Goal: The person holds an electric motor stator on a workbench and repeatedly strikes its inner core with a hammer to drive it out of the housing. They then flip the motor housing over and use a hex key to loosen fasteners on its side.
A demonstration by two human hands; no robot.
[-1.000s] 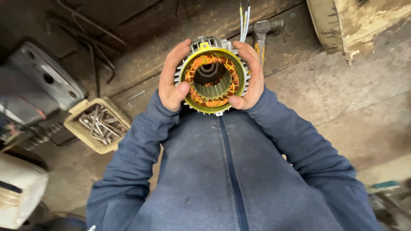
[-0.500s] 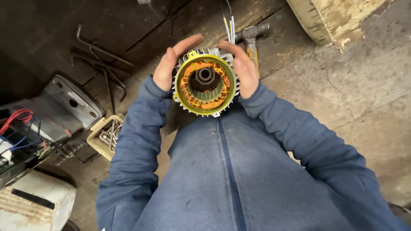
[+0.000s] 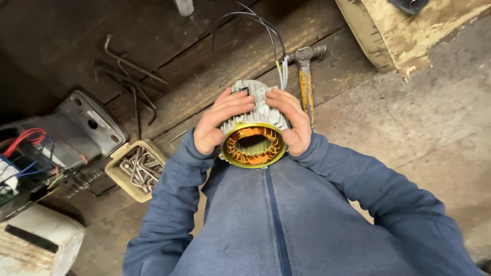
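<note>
You've got the motor stator (image 3: 254, 130) cradled in front of your chest, both hands on it. Your left hand (image 3: 217, 122) wraps the left flank, fingers curled over the grey finned housing, thumb low beside the yellow rim. Your right hand (image 3: 289, 118) mirrors it on the right flank, fingers laid across the top of the fins. Each grip is clamped on the housing, one on each side, neither nearer than the other.

The one relation that matters: the stator sits squarely between your palms, its long axis tipped so the open bore faces back toward you and slightly down, while the far end points away toward the tabletop (image 3: 215, 56). You're looking straight into the copper windings (image 3: 236, 148) around the bore. The lead wires (image 3: 276, 48) rise from the far end and loop away to the far side.

Just right of your right hand, the hammer (image 3: 305, 76) lies on the tabletop, head far, handle running toward you. To the left, near your left elbow, a small tan tray (image 3: 118, 179) holds a heap of bent metal hex keys (image 3: 140, 166); more long ones (image 3: 128, 76) lie loose on the dark boards beyond. Far left, an opened grey housing (image 3: 92, 122) with red and blue wiring (image 3: 23, 140) spilling out.
</note>
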